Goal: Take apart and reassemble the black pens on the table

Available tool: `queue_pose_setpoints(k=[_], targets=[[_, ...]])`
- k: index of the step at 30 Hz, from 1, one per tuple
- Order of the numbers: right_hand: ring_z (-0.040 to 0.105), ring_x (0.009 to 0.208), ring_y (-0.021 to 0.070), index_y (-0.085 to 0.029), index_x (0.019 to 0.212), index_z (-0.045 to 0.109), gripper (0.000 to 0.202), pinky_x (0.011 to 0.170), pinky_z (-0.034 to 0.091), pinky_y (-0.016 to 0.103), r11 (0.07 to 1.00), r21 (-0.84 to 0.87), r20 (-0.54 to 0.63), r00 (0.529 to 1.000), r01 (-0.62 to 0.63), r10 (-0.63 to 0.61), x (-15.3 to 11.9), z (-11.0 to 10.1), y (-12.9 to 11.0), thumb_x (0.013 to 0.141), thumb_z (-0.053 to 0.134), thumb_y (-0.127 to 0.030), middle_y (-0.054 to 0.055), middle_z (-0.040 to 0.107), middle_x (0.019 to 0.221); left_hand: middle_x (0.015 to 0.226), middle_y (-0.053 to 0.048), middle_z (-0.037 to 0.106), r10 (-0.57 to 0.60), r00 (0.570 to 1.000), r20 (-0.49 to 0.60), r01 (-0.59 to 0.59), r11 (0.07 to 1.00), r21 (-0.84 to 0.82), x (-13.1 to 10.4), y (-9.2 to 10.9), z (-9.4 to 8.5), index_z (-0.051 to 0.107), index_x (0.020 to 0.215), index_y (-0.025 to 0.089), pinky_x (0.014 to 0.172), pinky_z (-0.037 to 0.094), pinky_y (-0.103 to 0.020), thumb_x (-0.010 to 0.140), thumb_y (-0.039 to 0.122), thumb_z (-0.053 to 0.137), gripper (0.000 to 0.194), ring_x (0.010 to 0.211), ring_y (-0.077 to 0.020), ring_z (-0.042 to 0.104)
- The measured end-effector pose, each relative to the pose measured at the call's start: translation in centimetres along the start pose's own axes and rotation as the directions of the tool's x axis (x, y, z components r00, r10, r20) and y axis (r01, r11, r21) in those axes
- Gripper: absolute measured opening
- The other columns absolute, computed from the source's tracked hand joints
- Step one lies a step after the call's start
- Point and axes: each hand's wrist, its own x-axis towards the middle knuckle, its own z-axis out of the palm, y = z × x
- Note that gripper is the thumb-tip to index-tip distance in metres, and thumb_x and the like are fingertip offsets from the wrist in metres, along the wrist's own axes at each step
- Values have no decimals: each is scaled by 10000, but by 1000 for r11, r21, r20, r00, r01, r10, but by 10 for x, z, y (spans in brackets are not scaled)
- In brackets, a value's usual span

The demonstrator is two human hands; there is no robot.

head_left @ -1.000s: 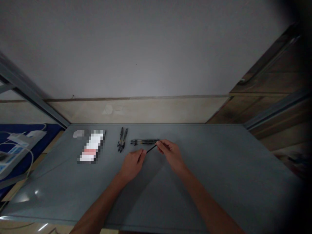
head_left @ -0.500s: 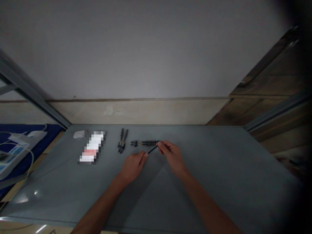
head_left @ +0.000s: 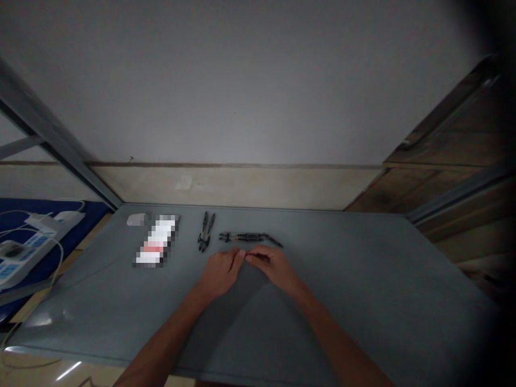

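Observation:
My left hand [head_left: 221, 273] is closed, thumb against the fingers, around a slim black pen part that its fingers almost wholly hide. My right hand [head_left: 278, 269] meets it fingertip to fingertip in a pinch; a small dark bit shows between the two, too little to make out. Just beyond my hands, a row of dark pens [head_left: 242, 237] lies crosswise on the grey table [head_left: 342, 301]. A slim dark piece [head_left: 274, 240] slants off the row's right end. Further left, two dark pens [head_left: 206, 232] lie side by side, pointing away from me.
A phone [head_left: 157, 242] with a blurred-out screen lies on the left of the table, a small white object [head_left: 136, 219] beside it. Beyond the left edge is a white power strip [head_left: 36, 247] with cables on a blue surface. A wall [head_left: 250, 185] rises behind the table.
My right hand has come left and towards me, closing the gap to my left hand. The black rod between them is now mostly hidden, and the slanting piece by the row is uncovered.

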Motion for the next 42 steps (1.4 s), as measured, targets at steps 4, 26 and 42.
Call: queue_pose_setpoints(k=[4,26,42], targets=[[624,770,192,-261,859,743,220,695,468,291,996,-31,9,997,79,-79,0,-4,-2,858,592,-421,17,703,810,766,-85,690,28,999,16,-27,998,-55,-1,2,-3,652,901,183,623,382,-268,981,451,211,522,709,-203,642],[596,890,182,-287,1226,637,344,719,485,269,957,-129,121,962,259,-244,-8,4,-13,936,489,-398,60,641,1030,483,56,222,45,998,54,1,764,-645,2,-15,-6,329,472,183,466,143,-250,875,615,397,595,461,-69,203],[594,986,226,-274,1226,624,345,928,408,394,831,-463,132,951,310,-281,-5,-1,1,922,524,-403,64,693,987,515,51,196,-217,949,-231,-111,456,-883,11,-17,0,217,517,208,501,271,-267,910,667,181,605,491,-100,241]])
